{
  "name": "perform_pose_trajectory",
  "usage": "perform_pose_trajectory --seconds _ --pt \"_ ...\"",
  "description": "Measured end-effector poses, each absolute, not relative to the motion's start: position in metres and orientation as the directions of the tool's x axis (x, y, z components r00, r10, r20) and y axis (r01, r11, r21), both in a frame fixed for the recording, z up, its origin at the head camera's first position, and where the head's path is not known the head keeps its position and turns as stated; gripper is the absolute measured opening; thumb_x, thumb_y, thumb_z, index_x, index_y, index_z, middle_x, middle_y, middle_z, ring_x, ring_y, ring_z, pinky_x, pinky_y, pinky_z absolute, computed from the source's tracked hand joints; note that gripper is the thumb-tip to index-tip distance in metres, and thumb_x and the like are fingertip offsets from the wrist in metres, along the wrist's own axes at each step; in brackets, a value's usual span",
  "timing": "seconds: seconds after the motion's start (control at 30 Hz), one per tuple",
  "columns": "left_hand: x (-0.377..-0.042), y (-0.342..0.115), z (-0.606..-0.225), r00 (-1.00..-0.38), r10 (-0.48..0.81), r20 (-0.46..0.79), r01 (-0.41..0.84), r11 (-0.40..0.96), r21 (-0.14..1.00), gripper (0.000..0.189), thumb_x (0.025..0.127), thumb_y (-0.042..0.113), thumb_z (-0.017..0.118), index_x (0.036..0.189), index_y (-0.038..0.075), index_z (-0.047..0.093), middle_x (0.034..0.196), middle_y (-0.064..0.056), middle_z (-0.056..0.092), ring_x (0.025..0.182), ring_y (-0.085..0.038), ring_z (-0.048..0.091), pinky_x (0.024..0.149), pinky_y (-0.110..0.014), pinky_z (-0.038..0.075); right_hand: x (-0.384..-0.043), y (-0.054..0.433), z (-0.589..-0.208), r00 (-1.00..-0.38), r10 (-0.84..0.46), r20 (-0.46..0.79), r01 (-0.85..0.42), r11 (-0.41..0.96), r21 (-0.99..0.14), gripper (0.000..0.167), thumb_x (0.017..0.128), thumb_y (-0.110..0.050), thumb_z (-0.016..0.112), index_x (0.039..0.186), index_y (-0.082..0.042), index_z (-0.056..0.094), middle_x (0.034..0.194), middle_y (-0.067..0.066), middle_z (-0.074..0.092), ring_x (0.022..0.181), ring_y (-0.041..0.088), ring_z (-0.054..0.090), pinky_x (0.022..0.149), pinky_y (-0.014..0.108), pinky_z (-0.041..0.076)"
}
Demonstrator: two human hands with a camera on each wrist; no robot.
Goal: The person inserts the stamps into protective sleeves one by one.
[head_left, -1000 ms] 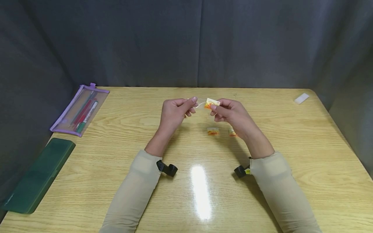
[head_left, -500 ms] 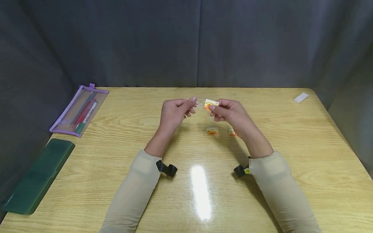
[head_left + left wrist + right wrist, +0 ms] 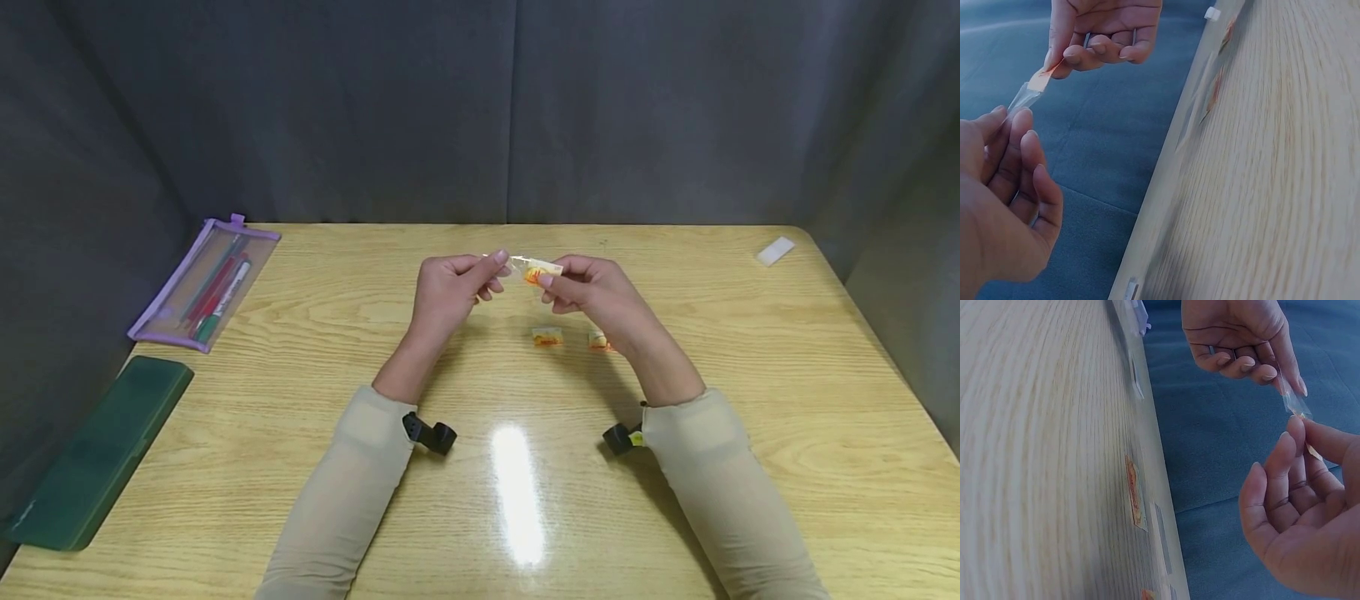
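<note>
In the head view my left hand (image 3: 447,290) pinches a small clear plastic sleeve (image 3: 518,264) between thumb and fingers, above the table. My right hand (image 3: 603,293) pinches a small orange-and-white card (image 3: 545,267) by its right side. The card's left part overlaps the sleeve's open-looking end. In the left wrist view the card (image 3: 1040,80) meets the clear sleeve (image 3: 1022,97) end to end; how deep it sits inside, I cannot tell. Two similar orange cards, a left one (image 3: 547,337) and a right one (image 3: 597,340), lie below the hands; my right wrist partly covers the right one.
A purple-edged mesh pouch (image 3: 174,321) with pens lies at the table's left. Closer in is a dark green case (image 3: 101,454). A small white block (image 3: 776,251) lies at the far right corner. Dark curtains (image 3: 360,117) enclose the wooden table (image 3: 360,517).
The card has shifted slightly left toward my left hand, and clear plastic now covers part of it. Both hands stay almost where they were.
</note>
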State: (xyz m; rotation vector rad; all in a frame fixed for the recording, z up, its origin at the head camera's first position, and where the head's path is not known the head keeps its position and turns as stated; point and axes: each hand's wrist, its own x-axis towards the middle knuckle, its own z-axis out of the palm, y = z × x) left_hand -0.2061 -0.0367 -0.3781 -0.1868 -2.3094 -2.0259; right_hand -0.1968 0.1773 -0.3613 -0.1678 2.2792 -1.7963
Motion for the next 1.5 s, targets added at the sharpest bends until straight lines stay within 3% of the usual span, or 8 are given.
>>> perform_pose_trajectory --seconds 0.17,0.5,0.77,1.17,1.5 --pt "-0.2069 -0.037 -0.379 -0.989 0.067 0.135 0.144 0.147 0.979 0.034 0.093 0.041 0.073 0.087 0.009 0.082 0.068 0.003 0.07 0.064 -0.013 0.061 0.057 -0.023 0.045 -0.1975 0.1781 -0.361 -0.961 -0.245 -0.128 0.058 0.273 -0.96 0.015 0.101 -0.021 0.064 0.096 -0.008 0.066 0.082 -0.005 0.066 0.083 0.016 0.064 0.079 0.026 0.058" --pt "-0.2067 -0.0389 -0.3775 -0.991 0.065 0.113 0.123 0.174 0.977 0.031 0.094 0.04 0.073 0.092 0.011 0.083 0.072 -0.001 0.073 0.065 -0.013 0.061 0.057 -0.022 0.044 -0.1969 0.1817 -0.3598 -0.946 -0.305 -0.108 0.02 0.278 -0.96 0.025 0.101 -0.023 0.064 0.112 0.0 0.065 0.088 -0.002 0.065 0.084 0.016 0.063 0.082 0.028 0.057" --pt "-0.2071 -0.038 -0.3785 -0.991 0.089 0.096 0.11 0.169 0.979 0.034 0.094 0.042 0.073 0.091 0.01 0.081 0.074 -0.002 0.073 0.065 -0.014 0.061 0.058 -0.024 0.045 -0.1975 0.1816 -0.3605 -0.948 -0.293 -0.123 0.037 0.283 -0.959 0.017 0.103 -0.021 0.061 0.102 -0.005 0.065 0.086 -0.003 0.065 0.082 0.017 0.062 0.08 0.027 0.057" --pt "-0.2067 -0.0381 -0.3767 -0.992 0.078 0.095 0.107 0.163 0.981 0.031 0.095 0.04 0.072 0.093 0.011 0.082 0.073 0.001 0.073 0.065 -0.013 0.061 0.059 -0.023 0.045 -0.197 0.182 -0.3606 -0.954 -0.282 -0.104 0.023 0.275 -0.961 0.026 0.103 -0.023 0.061 0.121 -0.004 0.064 0.088 -0.003 0.063 0.081 0.013 0.06 0.079 0.027 0.056" --pt "-0.2066 -0.0377 -0.377 -0.993 0.07 0.096 0.106 0.162 0.981 0.031 0.094 0.04 0.072 0.092 0.011 0.083 0.071 0.002 0.073 0.063 -0.012 0.06 0.057 -0.023 0.044 -0.1959 0.1806 -0.3603 -0.956 -0.273 -0.103 0.029 0.262 -0.965 0.025 0.102 -0.023 0.062 0.117 -0.003 0.065 0.084 -0.003 0.063 0.081 0.015 0.06 0.079 0.026 0.056"
